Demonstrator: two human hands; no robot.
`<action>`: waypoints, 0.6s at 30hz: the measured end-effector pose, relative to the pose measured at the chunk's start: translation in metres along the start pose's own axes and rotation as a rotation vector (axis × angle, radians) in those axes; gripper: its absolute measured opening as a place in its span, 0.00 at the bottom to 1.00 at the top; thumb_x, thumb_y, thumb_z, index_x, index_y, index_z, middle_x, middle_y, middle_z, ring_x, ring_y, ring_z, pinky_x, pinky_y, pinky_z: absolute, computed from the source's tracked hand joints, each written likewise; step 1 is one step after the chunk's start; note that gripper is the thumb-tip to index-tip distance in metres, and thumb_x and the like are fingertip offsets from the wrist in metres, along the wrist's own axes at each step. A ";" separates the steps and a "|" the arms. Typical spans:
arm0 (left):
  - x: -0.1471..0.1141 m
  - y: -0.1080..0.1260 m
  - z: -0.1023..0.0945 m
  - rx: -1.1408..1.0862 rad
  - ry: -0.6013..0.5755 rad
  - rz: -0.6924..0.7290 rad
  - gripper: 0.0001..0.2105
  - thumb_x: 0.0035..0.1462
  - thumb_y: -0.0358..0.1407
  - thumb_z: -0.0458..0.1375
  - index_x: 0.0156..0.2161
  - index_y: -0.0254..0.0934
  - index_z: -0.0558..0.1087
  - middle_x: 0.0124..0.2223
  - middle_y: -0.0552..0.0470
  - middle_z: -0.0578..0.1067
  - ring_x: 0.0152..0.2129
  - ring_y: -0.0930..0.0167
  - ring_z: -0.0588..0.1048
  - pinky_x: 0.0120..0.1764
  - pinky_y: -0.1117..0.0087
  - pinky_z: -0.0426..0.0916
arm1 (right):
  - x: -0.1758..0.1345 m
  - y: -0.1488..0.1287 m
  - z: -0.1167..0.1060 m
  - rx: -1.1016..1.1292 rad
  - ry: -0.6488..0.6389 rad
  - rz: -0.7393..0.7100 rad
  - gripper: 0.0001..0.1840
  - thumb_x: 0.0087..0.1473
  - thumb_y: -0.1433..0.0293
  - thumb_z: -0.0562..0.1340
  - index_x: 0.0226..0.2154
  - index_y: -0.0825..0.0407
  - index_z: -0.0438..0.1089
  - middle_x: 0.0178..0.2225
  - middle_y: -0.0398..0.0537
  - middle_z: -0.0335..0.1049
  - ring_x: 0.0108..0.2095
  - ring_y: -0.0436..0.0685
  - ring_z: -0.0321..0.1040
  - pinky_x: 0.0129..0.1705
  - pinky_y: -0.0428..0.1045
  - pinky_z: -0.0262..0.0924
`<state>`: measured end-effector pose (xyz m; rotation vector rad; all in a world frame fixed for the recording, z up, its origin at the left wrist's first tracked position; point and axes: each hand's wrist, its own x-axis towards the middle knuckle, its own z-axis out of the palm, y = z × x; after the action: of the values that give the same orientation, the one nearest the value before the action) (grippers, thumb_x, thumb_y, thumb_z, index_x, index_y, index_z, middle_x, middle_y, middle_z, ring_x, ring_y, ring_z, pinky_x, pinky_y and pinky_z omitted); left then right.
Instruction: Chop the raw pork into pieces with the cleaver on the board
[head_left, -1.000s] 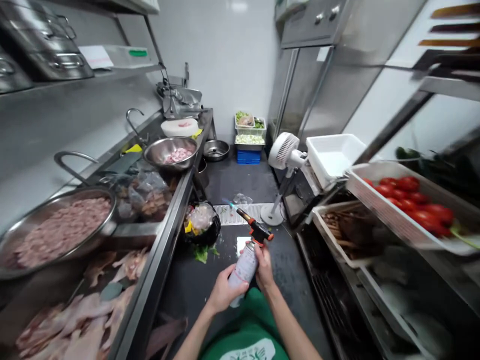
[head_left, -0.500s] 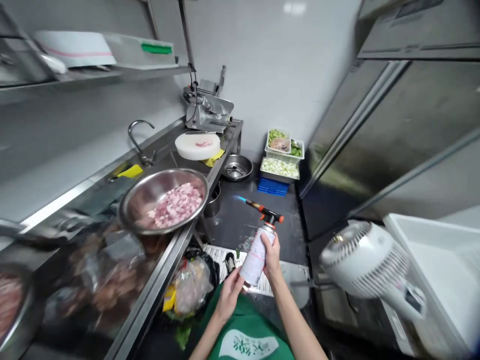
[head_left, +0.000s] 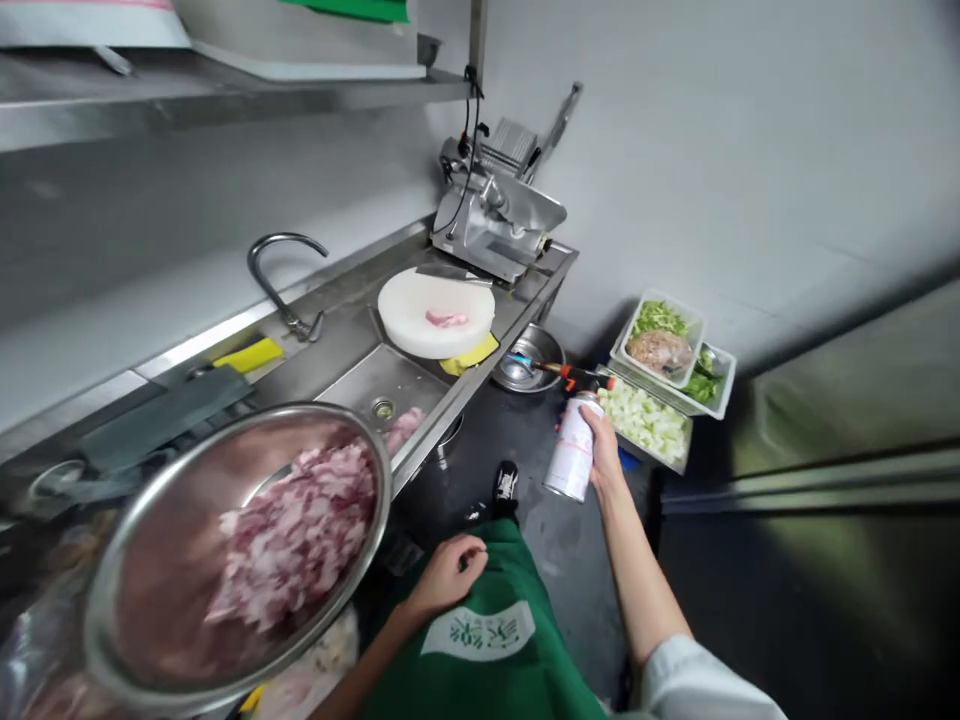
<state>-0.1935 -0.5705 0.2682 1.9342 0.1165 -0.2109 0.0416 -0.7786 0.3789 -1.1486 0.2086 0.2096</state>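
My right hand (head_left: 604,452) is wrapped around the white canister of a blowtorch (head_left: 571,450), held out ahead of me over the floor. Its black and orange nozzle points left, with a blue flame at the tip. My left hand (head_left: 448,575) hovers in front of the green apron (head_left: 517,560), fingers curled in, and no object shows in it. To the left, a large steel bowl (head_left: 150,560) of cut pink meat (head_left: 300,535) stands at the sink's edge. A round white chopping board (head_left: 405,315) carries a small piece of meat and a cleaver (head_left: 454,275).
A meat slicer (head_left: 502,215) stands at the counter's far end, beyond the faucet (head_left: 281,285). On the floor are a steel basin (head_left: 551,345) and stacked trays of cut vegetables (head_left: 649,425). A shelf (head_left: 225,100) overhangs the counter; a metal cabinet (head_left: 862,450) is at right.
My left hand has let go of the canister's base and dropped back toward the apron. The torch is now in my right hand alone. My view has moved forward and turned left.
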 end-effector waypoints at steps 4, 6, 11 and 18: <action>0.114 0.024 0.007 0.001 0.234 -0.104 0.13 0.59 0.44 0.57 0.39 0.38 0.79 0.38 0.46 0.81 0.36 0.65 0.79 0.42 0.67 0.71 | 0.168 -0.045 0.047 -0.224 -0.198 -0.016 0.28 0.40 0.55 0.75 0.40 0.49 0.68 0.26 0.38 0.73 0.22 0.53 0.70 0.27 0.49 0.69; 0.161 0.046 0.011 -0.023 0.278 -0.150 0.15 0.58 0.45 0.57 0.41 0.38 0.79 0.38 0.46 0.81 0.36 0.65 0.79 0.43 0.66 0.72 | 0.240 -0.062 0.081 -0.379 -0.290 -0.027 0.30 0.39 0.54 0.75 0.41 0.50 0.69 0.27 0.36 0.73 0.24 0.52 0.69 0.28 0.48 0.67; 0.239 0.086 0.018 -0.115 0.458 -0.310 0.19 0.57 0.49 0.56 0.42 0.37 0.79 0.38 0.45 0.82 0.33 0.65 0.79 0.38 0.68 0.72 | 0.365 -0.084 0.165 -0.612 -0.581 0.057 0.30 0.41 0.54 0.74 0.42 0.53 0.70 0.29 0.39 0.73 0.27 0.52 0.70 0.30 0.48 0.65; 0.304 0.083 0.011 -0.201 0.661 -0.392 0.20 0.57 0.51 0.57 0.42 0.36 0.79 0.36 0.46 0.81 0.31 0.67 0.78 0.35 0.69 0.71 | 0.442 -0.075 0.228 -0.718 -0.829 0.097 0.24 0.41 0.60 0.75 0.40 0.53 0.73 0.32 0.42 0.77 0.30 0.52 0.72 0.36 0.49 0.67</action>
<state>0.1179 -0.6169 0.2784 1.6976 0.9217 0.1861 0.4998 -0.5741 0.4155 -1.6547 -0.5935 0.8714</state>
